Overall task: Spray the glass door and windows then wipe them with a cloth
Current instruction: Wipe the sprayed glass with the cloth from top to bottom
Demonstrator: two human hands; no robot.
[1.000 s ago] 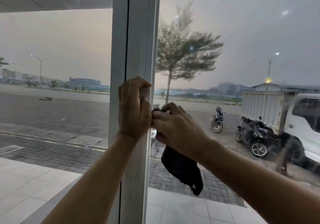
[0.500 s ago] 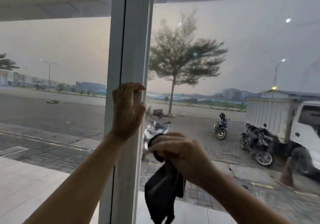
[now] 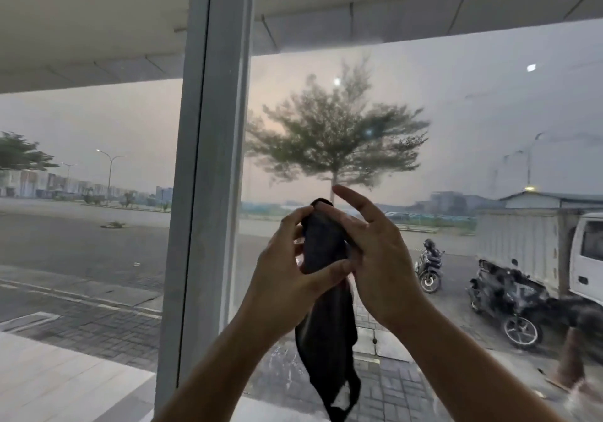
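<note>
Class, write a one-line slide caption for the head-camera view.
Left hand grips a dark cloth, right hand touching it, before the window glass beside the white frame.

Pale tiled floor [image 3: 49, 379] adjoins grey brick paving [image 3: 408, 389]. Two dark parked motorcycles [image 3: 504, 297] and a white box truck [image 3: 525, 242] stand on the paving.

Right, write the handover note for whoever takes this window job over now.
Left hand: grips the dark cloth, held up before the right pane.
Right hand: fingers curled over the cloth's top, index raised.
Neither hand is on the white frame post.
Done: unclear; smears show low on that pane.
Left: wipe the panes. No spray bottle in view.
</note>
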